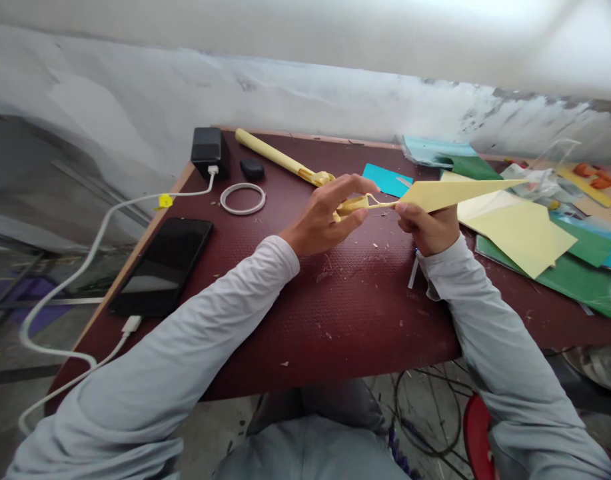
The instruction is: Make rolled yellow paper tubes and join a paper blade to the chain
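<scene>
Both hands work above the maroon textured surface (335, 313) — the left hand (320, 220) pinches the curled end of a pale yellow folded paper piece (450, 192), the right hand (430, 227) grips its pointed body, lifted clear. Coloured paper sheets (545, 247) crowd the right; a black phone (162, 267) lies left.

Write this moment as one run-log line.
left hand: pinches rolled paper end | right hand: grips yellow folded paper | above table
</scene>
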Action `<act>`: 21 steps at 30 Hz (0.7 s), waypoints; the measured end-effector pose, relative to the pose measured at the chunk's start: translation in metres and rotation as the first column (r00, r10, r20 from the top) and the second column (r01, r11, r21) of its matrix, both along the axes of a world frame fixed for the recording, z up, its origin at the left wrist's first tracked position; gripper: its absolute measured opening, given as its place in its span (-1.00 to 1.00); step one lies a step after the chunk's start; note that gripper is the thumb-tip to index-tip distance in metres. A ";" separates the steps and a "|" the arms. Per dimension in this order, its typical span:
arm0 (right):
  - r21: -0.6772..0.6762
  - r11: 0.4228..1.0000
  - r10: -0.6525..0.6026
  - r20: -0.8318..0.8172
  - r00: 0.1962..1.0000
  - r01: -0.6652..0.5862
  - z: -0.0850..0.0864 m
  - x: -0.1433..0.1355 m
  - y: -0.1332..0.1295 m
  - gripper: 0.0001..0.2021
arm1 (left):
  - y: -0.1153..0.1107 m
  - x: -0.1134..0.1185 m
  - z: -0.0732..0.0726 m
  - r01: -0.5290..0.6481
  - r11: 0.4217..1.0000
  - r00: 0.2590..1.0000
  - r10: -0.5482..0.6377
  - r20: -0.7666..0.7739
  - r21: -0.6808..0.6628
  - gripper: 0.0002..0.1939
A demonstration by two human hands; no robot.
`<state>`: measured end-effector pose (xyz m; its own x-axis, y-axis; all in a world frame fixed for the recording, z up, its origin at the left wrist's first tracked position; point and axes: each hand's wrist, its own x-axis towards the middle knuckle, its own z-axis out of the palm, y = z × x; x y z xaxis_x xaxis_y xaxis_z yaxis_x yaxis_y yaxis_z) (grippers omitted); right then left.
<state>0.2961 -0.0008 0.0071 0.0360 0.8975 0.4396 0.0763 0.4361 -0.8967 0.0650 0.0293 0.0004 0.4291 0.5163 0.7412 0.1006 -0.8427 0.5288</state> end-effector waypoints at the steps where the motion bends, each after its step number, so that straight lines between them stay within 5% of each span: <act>1: -0.032 0.999 0.023 -0.032 0.999 -0.024 0.002 -0.002 -0.001 -0.67 | 0.000 0.000 0.000 -0.036 0.998 0.999 0.037 -0.019 0.051 -0.73; 8: -0.212 0.960 0.147 -0.174 0.974 -0.182 0.015 -0.013 -0.010 -0.63 | -0.001 -0.005 0.000 -0.237 0.930 0.947 0.285 -0.146 0.279 -0.70; 14: -0.236 0.945 0.188 -0.178 0.966 -0.227 0.018 -0.014 -0.014 -0.63 | -0.003 -0.005 0.002 -0.269 0.829 0.907 0.390 -0.161 0.491 -0.79; 21: -0.206 0.963 0.150 -0.125 0.981 -0.174 0.017 -0.017 -0.015 -0.58 | -0.006 -0.002 0.006 -0.253 0.841 0.904 0.381 -0.192 0.478 -0.79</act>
